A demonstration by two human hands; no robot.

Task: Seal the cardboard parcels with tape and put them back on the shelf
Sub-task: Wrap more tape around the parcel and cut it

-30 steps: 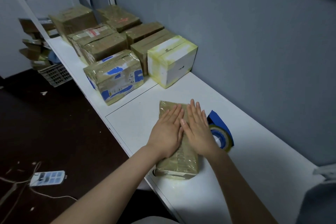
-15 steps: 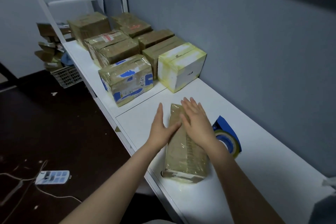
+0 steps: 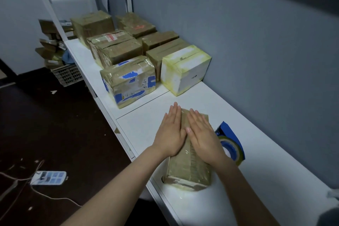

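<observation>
Parcel (image 3: 189, 169), brown cardboard under glossy clear tape, lies flat near the front edge of the white shelf (image 3: 260, 170), with its long side running from 6 to 12 o'clock. My left hand (image 3: 171, 134) and my right hand (image 3: 203, 137) both rest palm-down on its top face. All fingers are straight, held together and pointing toward 12 o'clock; neither hand curls round anything. The left hand lies along the parcel's 9 o'clock edge and the right hand covers its 3 o'clock half. My right thumb touches the side of the left hand over the middle.

At 3 o'clock of the parcel, just beside my right wrist, the blue tape dispenser (image 3: 232, 145) sits on the shelf with a roll of clear tape. At 11 o'clock stands a blue-patched parcel (image 3: 128, 80), and at 12 o'clock a white parcel (image 3: 185, 68) with yellowed taped edges; the two stand apart from the parcel under my hands. Behind them, brown parcels (image 3: 117, 51) fill the shelf in two rows. On the dark floor at 8 o'clock lies a power strip (image 3: 48, 177) with its cable.
</observation>
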